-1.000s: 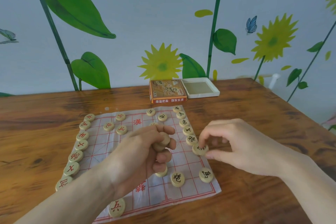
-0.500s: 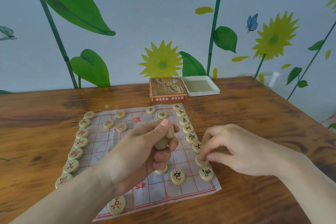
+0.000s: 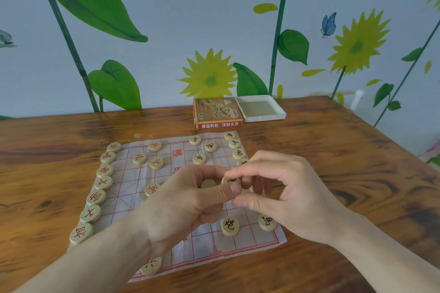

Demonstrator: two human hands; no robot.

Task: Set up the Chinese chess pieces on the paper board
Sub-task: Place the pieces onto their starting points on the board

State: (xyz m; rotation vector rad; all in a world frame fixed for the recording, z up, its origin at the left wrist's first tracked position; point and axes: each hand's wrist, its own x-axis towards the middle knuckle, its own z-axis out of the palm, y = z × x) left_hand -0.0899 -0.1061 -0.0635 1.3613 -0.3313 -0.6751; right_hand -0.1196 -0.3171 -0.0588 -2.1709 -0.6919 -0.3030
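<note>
The paper board (image 3: pixel 209 247), white with red grid lines, lies on the wooden table. Red-lettered round wooden pieces (image 3: pixel 95 197) line its left edge, and black-lettered pieces (image 3: pixel 235 143) run down the right edge. My left hand (image 3: pixel 185 207) hovers over the board's middle, curled round several pieces (image 3: pixel 208 183). My right hand (image 3: pixel 283 192) meets it from the right, its index finger and thumb pinching one black-lettered piece (image 3: pixel 230 181) at my left thumb tip. A black cannon piece (image 3: pixel 230 226) and a horse piece (image 3: pixel 267 221) lie below the hands.
The orange chess box (image 3: pixel 217 113) and its open white tray (image 3: pixel 259 108) stand at the table's back edge by the painted wall. A red piece (image 3: pixel 151 266) lies near the board's front edge beneath my left forearm. Bare wooden tabletop (image 3: pixel 357 173) lies right of the board.
My right hand has lifted off the board's right edge, leaving a piece there, and moved left up to my left hand, where it now pinches another piece.
</note>
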